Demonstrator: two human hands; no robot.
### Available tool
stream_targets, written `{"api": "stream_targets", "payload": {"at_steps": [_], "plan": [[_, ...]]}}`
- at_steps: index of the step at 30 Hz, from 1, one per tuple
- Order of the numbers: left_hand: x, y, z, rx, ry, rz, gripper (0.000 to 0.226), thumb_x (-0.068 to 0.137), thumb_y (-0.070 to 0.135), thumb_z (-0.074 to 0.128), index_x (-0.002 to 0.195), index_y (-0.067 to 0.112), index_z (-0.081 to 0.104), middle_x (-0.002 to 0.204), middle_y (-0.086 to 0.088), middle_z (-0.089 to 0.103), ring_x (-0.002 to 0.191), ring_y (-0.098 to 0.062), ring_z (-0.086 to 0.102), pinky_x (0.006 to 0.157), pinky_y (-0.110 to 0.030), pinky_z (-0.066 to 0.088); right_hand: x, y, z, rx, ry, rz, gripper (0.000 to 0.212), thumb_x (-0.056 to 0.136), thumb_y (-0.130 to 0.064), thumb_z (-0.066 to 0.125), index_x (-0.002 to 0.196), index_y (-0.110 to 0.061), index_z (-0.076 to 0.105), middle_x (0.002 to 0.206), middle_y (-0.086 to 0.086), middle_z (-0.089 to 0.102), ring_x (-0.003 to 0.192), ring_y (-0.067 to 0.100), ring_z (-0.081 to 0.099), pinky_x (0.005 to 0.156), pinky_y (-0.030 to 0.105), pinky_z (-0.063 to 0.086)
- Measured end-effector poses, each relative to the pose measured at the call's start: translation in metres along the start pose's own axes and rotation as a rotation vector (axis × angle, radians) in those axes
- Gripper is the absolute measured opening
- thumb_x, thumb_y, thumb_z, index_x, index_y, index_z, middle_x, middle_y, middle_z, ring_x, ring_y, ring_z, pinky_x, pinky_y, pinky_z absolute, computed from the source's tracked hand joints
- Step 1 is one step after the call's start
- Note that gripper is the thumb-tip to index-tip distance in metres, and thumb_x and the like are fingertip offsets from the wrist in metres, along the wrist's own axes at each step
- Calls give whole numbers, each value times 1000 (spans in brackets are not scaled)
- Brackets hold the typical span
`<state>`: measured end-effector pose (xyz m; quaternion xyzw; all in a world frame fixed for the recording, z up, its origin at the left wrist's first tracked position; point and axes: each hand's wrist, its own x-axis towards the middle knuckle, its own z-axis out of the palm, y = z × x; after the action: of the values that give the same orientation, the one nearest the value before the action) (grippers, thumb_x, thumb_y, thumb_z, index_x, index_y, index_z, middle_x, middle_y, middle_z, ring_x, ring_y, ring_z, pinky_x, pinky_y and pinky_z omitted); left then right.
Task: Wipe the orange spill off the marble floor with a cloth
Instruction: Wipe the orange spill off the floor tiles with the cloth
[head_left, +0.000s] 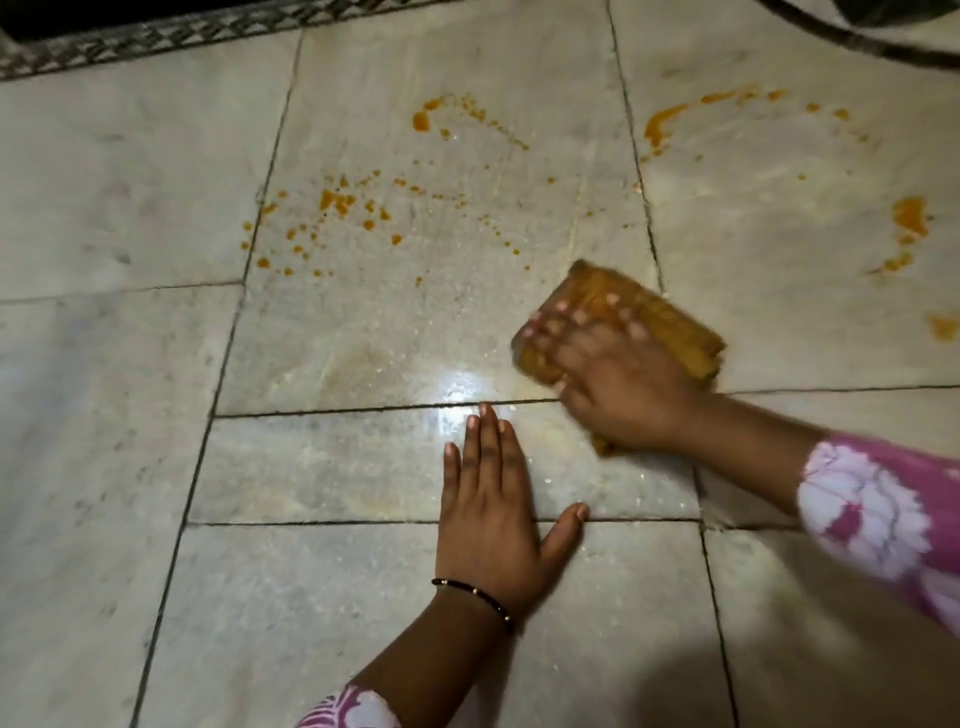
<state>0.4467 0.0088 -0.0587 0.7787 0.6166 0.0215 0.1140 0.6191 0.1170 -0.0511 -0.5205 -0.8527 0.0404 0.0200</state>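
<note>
— Over on the left of the marble floor (130, 467), what do you see?

— Bare pale slabs with dark joints, and a patterned border strip (156, 39) along the far edge. Further in, the orange spill (337, 208) starts: a scatter of small drops on the middle slab, with a curved trail of them beyond it.

— And the hands?

— Her left hand (488, 519) lies flat on the floor, palm down, fingers straight and close together pointing away from her, thumb spread out to the right along a joint. It holds nothing. A thin beaded bracelet (475, 595) circles the wrist, and a bit of pink-and-white sleeve (348, 709) shows at the bottom edge.

— Then the cloth?

— Just to the right and a little further out. The folded cloth (649, 317), stained orange, lies on the floor with its long axis running diagonally, from far-left to near-right. Her right hand (618, 384) presses down on its nearer part, fingers bent over the top; the hand is blurred, so I cannot tell how tightly it grips. The forearm comes in from the right, out of a pink floral sleeve.

— Anything past that?

— More orange smears and blotches on the right-hand slabs, and a dark curved thing in the top right corner that I can't make out.
</note>
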Motion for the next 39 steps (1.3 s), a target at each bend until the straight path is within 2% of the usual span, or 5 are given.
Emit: {"api": "stream_targets", "payload": {"at_steps": [5,13,22,32,39], "plan": [[0,-2,3,-13,29,11,92,85,70,19,146,1,17,155,-17,11,144,-27,5,114,-44,6,-113,-6,-8,26,-113,-149,56,91,-43,34,143,-25,37,148,-5,39,140,14,28,112,46,13],[-1,0,1,-19,17,5,93,85,71,20,147,3,12,156,-14,7,144,-24,1,114,-42,3,-106,89,-21,36,2,474,67,88,-49,13,146,-20,32,151,2,35,141,20,24,112,47,8],[0,-3,5,12,41,22,95,84,73,16,147,2,16,155,-15,10,143,-24,5,115,-37,-3,-134,4,-12,11,-120,-188,55,93,-44,33,143,-22,37,147,-1,41,138,16,33,109,48,16],[-1,0,1,-15,45,-6,93,84,71,21,147,4,9,156,-13,6,144,-22,0,115,-39,-1,-39,75,-20,36,-8,243,65,88,-48,20,143,-19,36,148,3,41,138,20,31,112,47,11],[0,0,2,-3,43,-6,92,84,68,29,145,0,19,153,-19,18,143,-29,11,114,-42,4,-13,-27,-7,37,-68,-191,57,91,-43,28,142,-19,39,146,2,44,139,17,32,115,46,6]]}}
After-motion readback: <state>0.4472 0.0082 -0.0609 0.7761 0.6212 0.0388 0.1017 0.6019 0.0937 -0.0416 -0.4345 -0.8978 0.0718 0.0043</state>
